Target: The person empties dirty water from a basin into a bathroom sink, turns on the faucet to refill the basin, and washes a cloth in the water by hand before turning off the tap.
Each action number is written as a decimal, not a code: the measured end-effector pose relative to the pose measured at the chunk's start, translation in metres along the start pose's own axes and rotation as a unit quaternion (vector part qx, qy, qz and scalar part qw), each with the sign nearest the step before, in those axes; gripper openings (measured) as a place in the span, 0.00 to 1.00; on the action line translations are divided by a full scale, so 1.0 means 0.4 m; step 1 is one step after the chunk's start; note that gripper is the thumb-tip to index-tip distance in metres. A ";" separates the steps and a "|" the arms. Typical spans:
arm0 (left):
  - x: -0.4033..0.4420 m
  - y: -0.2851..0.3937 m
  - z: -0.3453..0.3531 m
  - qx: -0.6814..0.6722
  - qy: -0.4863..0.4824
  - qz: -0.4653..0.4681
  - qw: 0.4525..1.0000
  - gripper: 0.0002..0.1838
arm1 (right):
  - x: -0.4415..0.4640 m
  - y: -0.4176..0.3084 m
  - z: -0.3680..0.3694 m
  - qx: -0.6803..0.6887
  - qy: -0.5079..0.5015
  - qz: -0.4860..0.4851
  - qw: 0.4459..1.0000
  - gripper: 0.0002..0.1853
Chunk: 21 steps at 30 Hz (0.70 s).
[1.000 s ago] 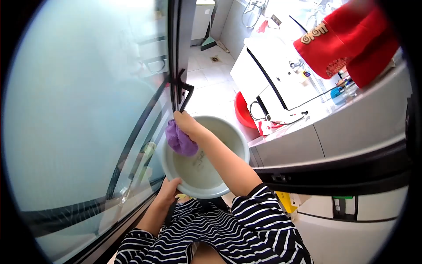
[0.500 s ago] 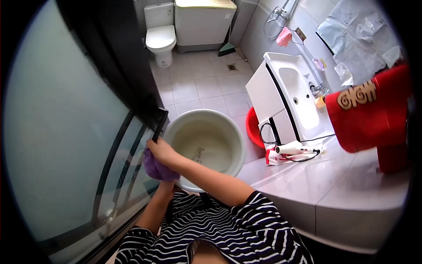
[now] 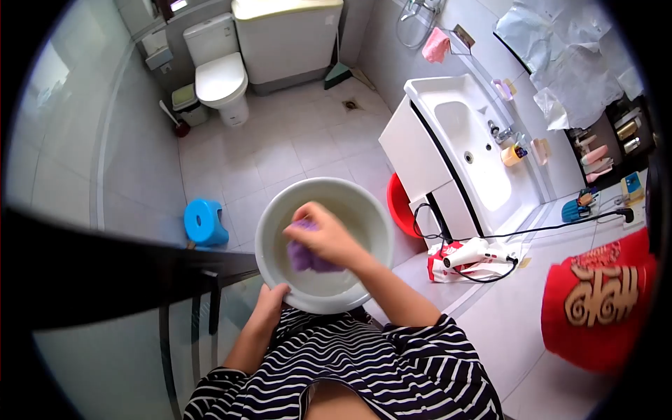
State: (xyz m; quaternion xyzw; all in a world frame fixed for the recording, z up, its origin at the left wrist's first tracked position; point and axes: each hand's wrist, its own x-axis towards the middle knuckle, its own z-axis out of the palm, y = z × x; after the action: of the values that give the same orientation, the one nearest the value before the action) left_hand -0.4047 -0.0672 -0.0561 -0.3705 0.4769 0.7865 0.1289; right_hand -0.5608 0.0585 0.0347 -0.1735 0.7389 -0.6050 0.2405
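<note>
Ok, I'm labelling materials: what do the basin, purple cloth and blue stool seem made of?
Basin: probably plastic, with a soft sheen on its smooth rim. Cloth: matte fabric, judging by its crumpled shape; fibre unclear. Stool: likely moulded plastic, being smooth and evenly coloured.

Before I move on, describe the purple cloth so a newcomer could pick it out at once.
Find the big pale basin directly in front of the striped shirt. Over its opening is the right hand, with the purple cloth bunched in its grip. The purple sets it apart from the pale basin and from the red fabric at the right edge.
</note>
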 end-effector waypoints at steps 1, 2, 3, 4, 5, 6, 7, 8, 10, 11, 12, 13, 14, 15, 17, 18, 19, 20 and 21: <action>0.018 0.026 0.016 0.027 -0.005 -0.016 1.000 0.22 | 0.023 0.009 -0.062 0.038 0.026 0.014 0.999 0.17; 0.032 0.025 0.029 0.025 -0.004 -0.011 1.000 0.22 | 0.041 0.031 -0.126 0.058 0.083 0.029 0.994 0.15; 0.060 0.035 0.051 0.027 -0.007 0.002 1.000 0.21 | 0.057 0.054 -0.192 0.085 0.145 0.015 0.986 0.13; 0.098 0.061 0.075 0.033 -0.014 0.020 0.999 0.21 | 0.079 0.092 -0.258 0.160 0.197 0.020 0.967 0.11; 0.121 0.095 0.103 0.075 -0.025 0.013 0.997 0.21 | 0.081 0.086 -0.326 0.219 0.254 0.040 0.941 0.10; 0.147 0.120 0.132 0.090 -0.027 0.008 0.996 0.21 | 0.094 0.125 -0.390 0.204 0.331 0.022 0.921 0.09; 0.192 0.121 0.143 0.091 -0.037 0.009 0.995 0.21 | 0.094 0.118 -0.444 0.262 0.369 0.029 0.891 0.09; 0.240 0.120 0.157 0.090 -0.046 0.010 0.995 0.21 | 0.096 0.136 -0.500 0.289 0.398 0.024 0.870 0.08; 0.287 0.165 0.229 0.122 -0.067 -0.037 0.990 0.21 | 0.094 0.174 -0.606 0.297 0.441 0.010 0.847 0.09; 0.317 0.205 0.268 0.144 -0.076 -0.054 0.985 0.21 | 0.101 0.219 -0.653 0.273 0.465 0.010 0.842 0.08; 0.351 0.233 0.319 0.143 -0.082 -0.048 0.985 0.21 | 0.099 0.241 -0.701 0.229 0.495 0.033 0.838 0.08; 0.378 0.249 0.364 0.143 -0.089 -0.047 0.985 0.21 | 0.091 0.254 -0.738 0.194 0.517 0.040 0.833 0.09; 0.402 0.255 0.408 0.140 -0.095 -0.049 0.984 0.22 | 0.078 0.264 -0.775 0.154 0.535 0.052 0.829 0.10; 0.452 0.256 0.431 0.152 -0.113 -0.032 0.981 0.21 | 0.066 0.273 -0.810 0.111 0.541 0.069 0.831 0.13; 0.501 0.305 0.541 0.189 -0.133 -0.069 0.971 0.21 | 0.037 0.289 -0.890 0.004 0.536 0.120 0.835 0.20; 0.531 0.316 0.574 0.191 -0.144 -0.075 0.968 0.20 | 0.019 0.306 -0.908 -0.013 0.531 0.163 0.831 0.21; 0.559 0.337 0.607 0.222 -0.152 -0.106 0.957 0.20 | 0.007 0.321 -0.924 -0.030 0.523 0.203 0.827 0.22; 0.580 0.362 0.656 0.249 -0.175 -0.099 0.948 0.20 | 0.006 0.324 -0.964 -0.053 0.515 0.234 0.823 0.22; 0.590 0.388 0.720 0.242 -0.183 -0.089 0.949 0.20 | 0.002 0.321 -0.992 -0.031 0.502 0.246 0.828 0.23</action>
State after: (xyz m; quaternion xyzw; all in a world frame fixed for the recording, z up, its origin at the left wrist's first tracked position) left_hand -0.7867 0.0615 -0.0432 -0.2187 0.5861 0.6872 0.3693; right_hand -0.7814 0.4065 -0.0306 0.3347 0.7943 -0.5061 -0.0284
